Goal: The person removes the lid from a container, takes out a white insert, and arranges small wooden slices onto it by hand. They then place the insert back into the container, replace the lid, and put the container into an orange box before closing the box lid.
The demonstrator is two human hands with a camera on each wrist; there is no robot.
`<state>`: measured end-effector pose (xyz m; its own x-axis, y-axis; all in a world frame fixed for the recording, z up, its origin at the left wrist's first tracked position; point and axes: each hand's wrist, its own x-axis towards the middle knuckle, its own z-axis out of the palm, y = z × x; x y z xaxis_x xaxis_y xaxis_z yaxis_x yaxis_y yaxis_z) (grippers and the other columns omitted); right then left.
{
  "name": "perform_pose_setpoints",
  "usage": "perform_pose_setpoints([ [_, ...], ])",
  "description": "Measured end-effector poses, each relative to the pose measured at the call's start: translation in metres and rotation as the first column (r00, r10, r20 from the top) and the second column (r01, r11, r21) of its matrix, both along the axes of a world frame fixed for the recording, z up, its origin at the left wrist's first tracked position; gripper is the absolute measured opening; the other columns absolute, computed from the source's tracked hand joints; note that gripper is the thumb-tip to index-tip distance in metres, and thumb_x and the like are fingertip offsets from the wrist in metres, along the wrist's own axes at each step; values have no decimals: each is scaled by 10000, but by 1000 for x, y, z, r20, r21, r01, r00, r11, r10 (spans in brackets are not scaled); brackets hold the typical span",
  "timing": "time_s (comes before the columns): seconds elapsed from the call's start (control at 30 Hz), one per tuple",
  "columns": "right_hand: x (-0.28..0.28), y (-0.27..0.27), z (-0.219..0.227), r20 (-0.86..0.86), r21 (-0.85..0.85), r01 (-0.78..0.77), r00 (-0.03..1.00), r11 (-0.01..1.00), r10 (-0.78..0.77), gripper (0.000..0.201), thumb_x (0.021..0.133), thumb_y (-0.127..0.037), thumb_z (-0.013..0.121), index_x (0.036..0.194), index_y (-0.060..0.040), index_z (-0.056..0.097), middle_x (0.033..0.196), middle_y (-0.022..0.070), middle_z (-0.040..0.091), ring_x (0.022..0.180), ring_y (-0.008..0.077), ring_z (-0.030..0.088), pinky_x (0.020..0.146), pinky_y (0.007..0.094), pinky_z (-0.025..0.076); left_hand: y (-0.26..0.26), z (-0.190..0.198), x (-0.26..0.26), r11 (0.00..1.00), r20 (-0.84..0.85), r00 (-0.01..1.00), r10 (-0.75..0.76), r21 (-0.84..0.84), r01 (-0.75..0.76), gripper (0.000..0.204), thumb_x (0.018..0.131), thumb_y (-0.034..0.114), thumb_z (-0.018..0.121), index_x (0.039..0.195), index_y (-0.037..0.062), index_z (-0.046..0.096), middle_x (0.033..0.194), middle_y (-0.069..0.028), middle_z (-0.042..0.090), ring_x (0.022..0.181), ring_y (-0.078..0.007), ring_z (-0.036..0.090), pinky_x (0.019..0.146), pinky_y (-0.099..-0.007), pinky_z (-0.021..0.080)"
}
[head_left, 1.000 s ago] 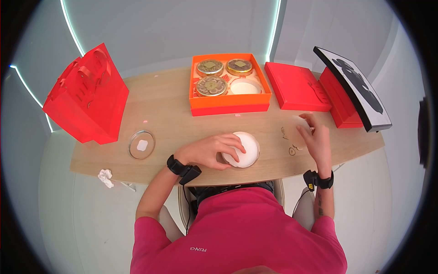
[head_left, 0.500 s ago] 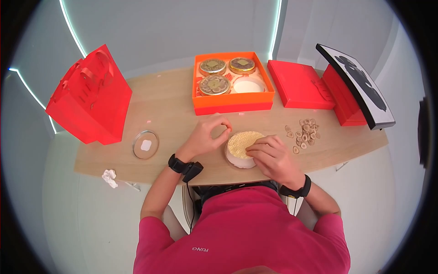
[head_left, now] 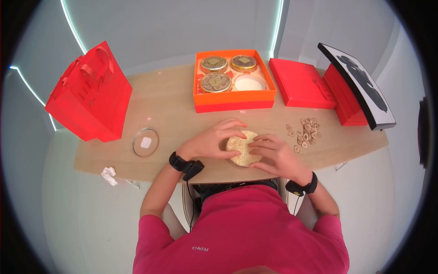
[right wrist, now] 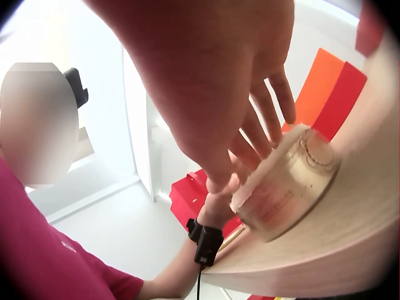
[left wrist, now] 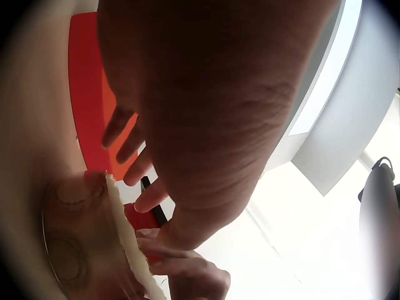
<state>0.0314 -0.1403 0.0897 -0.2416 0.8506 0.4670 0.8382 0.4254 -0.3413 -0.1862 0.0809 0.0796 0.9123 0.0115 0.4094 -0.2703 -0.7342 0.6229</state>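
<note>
A gold patterned disc [head_left: 244, 148] lies on top of a round clear container [right wrist: 290, 187] near the table's front edge. My left hand [head_left: 212, 140] touches the disc's left side with spread, bent fingers. From the right, my right hand [head_left: 278, 157] rests its fingertips on the same disc. In the left wrist view the container [left wrist: 81, 237] has a pale, uneven layer at its rim, with round slices showing through the wall. Both hands have relaxed fingers, curled round nothing.
Round slices [head_left: 309, 130] lie loose at the right. A clear lid [head_left: 145, 142] lies at the left. Behind stand an orange box [head_left: 235, 100] with three tins, a red bag [head_left: 91, 96], a flat red box [head_left: 301, 84] and a tilted black-edged panel [head_left: 360, 84].
The white top of the container is now covered by the gold disc, which the right hand brought over from the right. The left hand has moved back onto the disc, which now lies flatter.
</note>
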Motion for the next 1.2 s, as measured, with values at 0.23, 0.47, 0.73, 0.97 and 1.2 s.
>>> perform_pose_setpoints([
  [0.23,10,-6,1,10,-44,111,994,993,-111,384,893,-282,957,1170,-65,804,1460,113,756,1433,387,661,1146,519,572,-8,4,-5,998,-171,985,-33,-54,24,724,938,312,926,1565,80,647,1804,-169,441,1667,-367,425,1344,-495,395],
  [0.47,0,-7,2,-142,-185,173,969,967,-201,315,950,-254,918,1151,-42,801,1462,139,763,1312,392,746,1099,482,607,-3,-6,-3,996,-223,974,-42,-88,23,708,953,294,902,1569,72,634,1809,-187,428,1654,-382,446,1340,-488,403],
  [0.73,-2,-3,2,-244,-199,211,935,957,-257,166,986,-152,825,1093,-27,801,1419,180,763,1222,424,748,1041,486,613,-1,-9,0,997,-209,975,-79,-11,78,693,991,316,840,1595,59,617,1806,-249,396,1665,-425,407,1338,-484,397],
  [0.97,9,1,-3,-282,-53,315,905,947,-317,137,1003,-99,796,1104,-10,818,1328,154,795,1186,392,758,1027,470,603,-31,9,-2,943,-53,993,102,324,-80,517,1018,288,781,1497,105,712,1707,-251,493,1576,-453,472,1312,-538,408],
  [1.2,25,-5,4,-287,-21,404,873,914,-393,134,1016,-95,788,1109,0,808,1208,160,816,1122,398,768,994,463,604,-56,0,7,898,-69,973,221,403,-176,407,1017,244,766,1419,177,784,1581,-188,593,1483,-428,538,1248,-546,444],
])
